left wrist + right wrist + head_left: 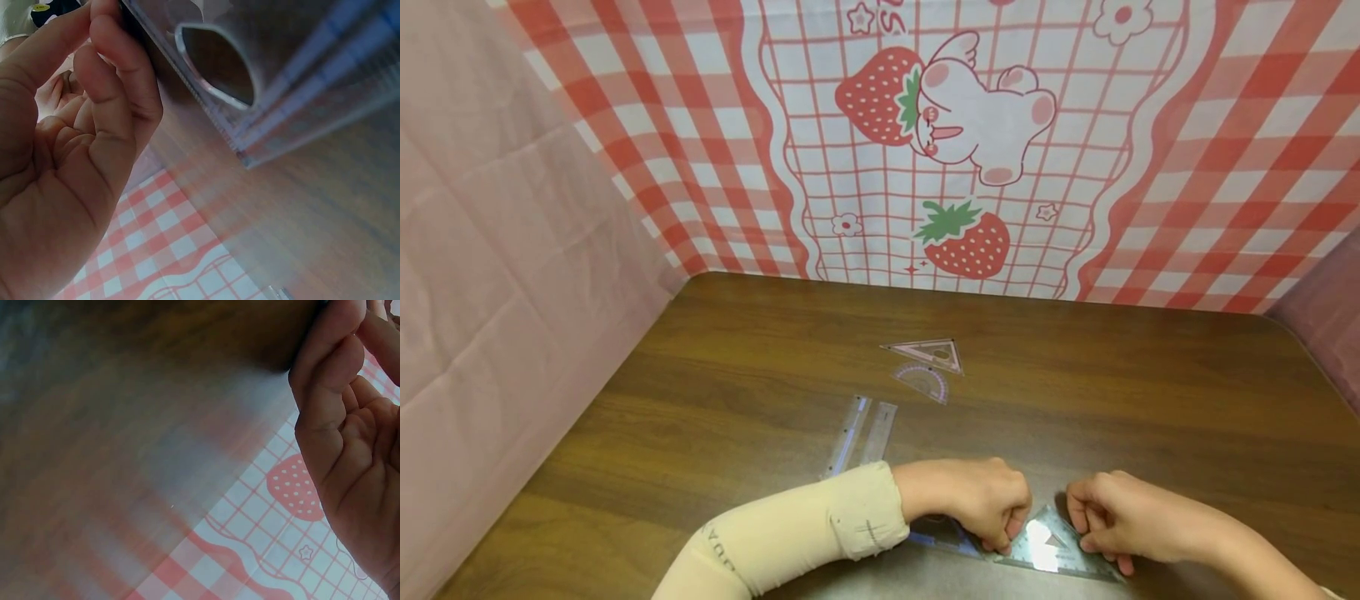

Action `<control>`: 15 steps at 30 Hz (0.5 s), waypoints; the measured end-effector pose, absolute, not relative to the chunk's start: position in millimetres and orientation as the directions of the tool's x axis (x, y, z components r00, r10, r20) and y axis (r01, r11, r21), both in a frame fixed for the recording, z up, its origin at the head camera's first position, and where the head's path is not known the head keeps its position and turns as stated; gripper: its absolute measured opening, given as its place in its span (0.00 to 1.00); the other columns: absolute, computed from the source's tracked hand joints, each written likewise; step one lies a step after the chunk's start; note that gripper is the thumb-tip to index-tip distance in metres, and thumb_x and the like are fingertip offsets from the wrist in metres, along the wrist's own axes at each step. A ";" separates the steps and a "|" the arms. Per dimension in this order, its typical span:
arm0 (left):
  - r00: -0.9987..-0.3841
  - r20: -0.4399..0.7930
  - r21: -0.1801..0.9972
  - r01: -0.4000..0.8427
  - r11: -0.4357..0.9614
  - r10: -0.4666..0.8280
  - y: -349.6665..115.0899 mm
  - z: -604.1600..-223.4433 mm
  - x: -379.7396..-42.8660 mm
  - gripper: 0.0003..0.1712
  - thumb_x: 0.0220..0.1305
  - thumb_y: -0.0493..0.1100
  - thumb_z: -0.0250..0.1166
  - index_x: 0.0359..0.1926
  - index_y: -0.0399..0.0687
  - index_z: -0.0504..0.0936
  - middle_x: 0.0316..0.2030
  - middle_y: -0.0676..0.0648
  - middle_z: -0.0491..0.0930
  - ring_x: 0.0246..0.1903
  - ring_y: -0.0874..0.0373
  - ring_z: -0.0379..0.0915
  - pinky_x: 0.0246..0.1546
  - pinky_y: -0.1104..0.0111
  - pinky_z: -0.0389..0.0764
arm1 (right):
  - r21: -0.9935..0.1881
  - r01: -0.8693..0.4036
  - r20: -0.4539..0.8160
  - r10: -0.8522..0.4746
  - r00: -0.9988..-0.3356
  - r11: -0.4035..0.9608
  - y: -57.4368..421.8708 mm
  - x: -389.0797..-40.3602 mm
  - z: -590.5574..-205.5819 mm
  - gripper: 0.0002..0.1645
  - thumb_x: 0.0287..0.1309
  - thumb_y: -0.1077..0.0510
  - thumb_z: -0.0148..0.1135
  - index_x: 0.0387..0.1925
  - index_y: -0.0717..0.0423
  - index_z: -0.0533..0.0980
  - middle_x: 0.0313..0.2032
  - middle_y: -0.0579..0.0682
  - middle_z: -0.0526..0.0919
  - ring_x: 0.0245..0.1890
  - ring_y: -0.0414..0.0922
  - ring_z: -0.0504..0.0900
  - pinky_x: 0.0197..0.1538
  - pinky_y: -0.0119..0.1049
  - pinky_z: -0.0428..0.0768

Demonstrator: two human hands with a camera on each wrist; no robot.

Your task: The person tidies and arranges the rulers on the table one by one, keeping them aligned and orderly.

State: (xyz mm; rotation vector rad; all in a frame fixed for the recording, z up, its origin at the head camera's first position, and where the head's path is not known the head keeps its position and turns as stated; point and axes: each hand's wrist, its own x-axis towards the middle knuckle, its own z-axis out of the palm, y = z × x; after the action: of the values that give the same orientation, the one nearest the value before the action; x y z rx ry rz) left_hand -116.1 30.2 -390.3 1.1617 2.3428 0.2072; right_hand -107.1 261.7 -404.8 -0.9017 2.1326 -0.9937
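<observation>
A clear set square (pixel 1075 562) with a small triangular cut-out lies near the table's front edge, light glaring off it. My left hand (pixel 992 504) pinches its left corner with curled fingers. On its right side, my right hand (pixel 1120 512) holds the edge between thumb and bent fingers. Just under and beside the left hand lies another set square (pixel 925 540) with blue bands, partly covered by that hand and sleeve. In the left wrist view this blue-banded set square (pixel 287 134) shows a lens-shaped hole. The right wrist view shows the curled right hand (pixel 356 450), its fingertips cut off by the frame.
Left of centre on the brown wooden table (pixel 737 358) lie a blue-striped ruler (pixel 850 437) and a clear ruler (pixel 880 429). Farther back are a purple-marked protractor (pixel 936 385) and a pink-banded set square (pixel 957 357). A red checked cloth (pixel 700 133) hangs behind.
</observation>
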 end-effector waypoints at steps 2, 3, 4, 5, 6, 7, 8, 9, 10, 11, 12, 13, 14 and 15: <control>-0.497 -0.376 0.357 0.701 0.617 0.782 29.6 -389.9 -116.4 0.14 0.51 0.46 0.78 0.21 0.57 0.78 0.13 0.62 0.77 0.18 0.74 0.71 0.24 0.85 0.69 | -0.814 -0.312 -0.244 -0.776 -0.581 0.489 261.4 -107.3 -404.6 0.11 0.60 0.59 0.67 0.29 0.52 0.71 0.14 0.46 0.77 0.13 0.27 0.76 0.21 0.29 0.76; -0.495 -0.376 0.363 0.699 0.616 0.784 29.3 -389.8 -116.6 0.14 0.51 0.45 0.78 0.21 0.57 0.78 0.13 0.62 0.77 0.18 0.74 0.71 0.24 0.85 0.69 | -0.815 -0.309 -0.246 -0.775 -0.581 0.490 261.3 -107.4 -404.6 0.10 0.60 0.58 0.67 0.29 0.52 0.71 0.14 0.46 0.77 0.13 0.27 0.76 0.21 0.29 0.75; -0.492 -0.377 0.370 0.697 0.615 0.785 29.0 -389.7 -116.9 0.14 0.52 0.45 0.78 0.21 0.57 0.78 0.13 0.62 0.77 0.18 0.74 0.71 0.24 0.85 0.69 | -0.816 -0.309 -0.245 -0.776 -0.581 0.489 261.4 -107.6 -404.7 0.10 0.60 0.58 0.66 0.29 0.52 0.71 0.14 0.46 0.77 0.13 0.27 0.76 0.21 0.29 0.75; -0.490 -0.378 0.377 0.694 0.614 0.785 28.6 -389.6 -117.0 0.14 0.52 0.45 0.78 0.21 0.57 0.78 0.13 0.62 0.77 0.18 0.74 0.71 0.24 0.85 0.69 | -0.819 -0.307 -0.244 -0.778 -0.579 0.485 261.5 -107.8 -404.9 0.10 0.61 0.58 0.66 0.29 0.52 0.71 0.14 0.46 0.77 0.13 0.27 0.76 0.21 0.29 0.75; -0.487 -0.380 0.383 0.691 0.613 0.786 28.2 -389.5 -117.1 0.14 0.52 0.45 0.77 0.21 0.57 0.78 0.13 0.62 0.77 0.17 0.74 0.71 0.24 0.85 0.69 | -0.823 -0.305 -0.242 -0.781 -0.576 0.480 261.7 -108.0 -405.0 0.10 0.61 0.58 0.66 0.30 0.52 0.71 0.14 0.47 0.77 0.13 0.27 0.76 0.21 0.29 0.76; -0.485 -0.383 0.390 0.687 0.613 0.786 27.8 -389.5 -117.3 0.14 0.52 0.44 0.77 0.21 0.57 0.78 0.13 0.62 0.77 0.17 0.74 0.72 0.24 0.85 0.69 | -0.829 -0.303 -0.237 -0.786 -0.571 0.471 262.0 -108.2 -405.1 0.10 0.61 0.59 0.66 0.30 0.52 0.72 0.14 0.47 0.78 0.13 0.27 0.76 0.21 0.29 0.76; -0.482 -0.385 0.399 0.682 0.613 0.787 27.5 -389.5 -117.6 0.14 0.53 0.44 0.77 0.22 0.56 0.78 0.13 0.62 0.77 0.17 0.75 0.72 0.24 0.85 0.69 | -0.834 -0.303 -0.231 -0.792 -0.565 0.460 262.5 -108.4 -405.3 0.09 0.62 0.59 0.65 0.30 0.53 0.72 0.14 0.48 0.78 0.13 0.27 0.76 0.21 0.29 0.76; -0.478 -0.387 0.407 0.678 0.612 0.788 27.1 -389.5 -117.8 0.13 0.53 0.44 0.77 0.22 0.56 0.78 0.13 0.62 0.77 0.16 0.75 0.72 0.25 0.85 0.70 | -0.840 -0.304 -0.226 -0.798 -0.558 0.451 262.9 -108.7 -405.4 0.09 0.62 0.59 0.65 0.31 0.53 0.72 0.14 0.49 0.78 0.13 0.27 0.76 0.20 0.29 0.76; -0.473 -0.389 0.415 0.676 0.609 0.791 26.6 -389.2 -118.0 0.13 0.54 0.44 0.76 0.22 0.56 0.78 0.13 0.62 0.77 0.16 0.75 0.72 0.25 0.85 0.70 | -0.845 -0.303 -0.221 -0.805 -0.551 0.440 263.5 -108.9 -405.3 0.09 0.63 0.59 0.64 0.31 0.53 0.72 0.14 0.49 0.78 0.14 0.27 0.77 0.20 0.29 0.76; -0.467 -0.389 0.424 0.675 0.604 0.794 26.0 -388.8 -118.3 0.13 0.54 0.43 0.76 0.22 0.56 0.78 0.13 0.62 0.77 0.16 0.75 0.72 0.25 0.85 0.70 | -0.850 -0.303 -0.217 -0.811 -0.543 0.430 263.9 -109.2 -405.3 0.08 0.63 0.59 0.64 0.31 0.54 0.72 0.15 0.50 0.78 0.14 0.27 0.77 0.20 0.29 0.76; -0.458 -0.388 0.436 0.674 0.597 0.800 25.3 -388.3 -118.7 0.13 0.55 0.43 0.75 0.23 0.56 0.78 0.13 0.62 0.77 0.16 0.75 0.73 0.25 0.85 0.70 | -0.854 -0.305 -0.213 -0.817 -0.535 0.422 264.2 -109.5 -405.1 0.08 0.63 0.59 0.64 0.32 0.54 0.72 0.15 0.50 0.79 0.14 0.27 0.77 0.20 0.29 0.76; -0.448 -0.388 0.447 0.672 0.590 0.805 24.5 -387.9 -119.0 0.12 0.56 0.43 0.75 0.23 0.55 0.78 0.14 0.62 0.77 0.16 0.75 0.73 0.25 0.85 0.71 | -0.855 -0.311 -0.207 -0.823 -0.529 0.415 264.6 -109.8 -404.9 0.08 0.64 0.59 0.64 0.32 0.54 0.72 0.15 0.50 0.79 0.14 0.27 0.77 0.20 0.30 0.76; -0.439 -0.389 0.457 0.671 0.583 0.810 23.5 -387.3 -119.5 0.12 0.57 0.43 0.74 0.23 0.55 0.78 0.14 0.61 0.77 0.16 0.74 0.73 0.25 0.85 0.71 | -0.855 -0.316 -0.205 -0.827 -0.524 0.411 264.8 -110.2 -404.7 0.08 0.64 0.59 0.63 0.32 0.53 0.72 0.15 0.49 0.79 0.14 0.27 0.77 0.21 0.29 0.76; -0.430 -0.387 0.466 0.672 0.575 0.816 22.4 -386.7 -120.1 0.11 0.59 0.43 0.73 0.24 0.55 0.79 0.15 0.61 0.77 0.16 0.74 0.73 0.25 0.84 0.71 | -0.855 -0.319 -0.203 -0.831 -0.518 0.408 265.0 -110.7 -404.4 0.08 0.65 0.59 0.63 0.32 0.53 0.72 0.15 0.49 0.79 0.15 0.26 0.77 0.21 0.30 0.77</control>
State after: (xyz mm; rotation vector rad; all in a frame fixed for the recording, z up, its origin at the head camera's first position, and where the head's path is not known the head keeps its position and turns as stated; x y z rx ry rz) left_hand -120.1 22.4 -386.7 1.1828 2.2255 0.3227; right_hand -110.7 265.0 -404.4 -0.9740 2.0360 -1.0452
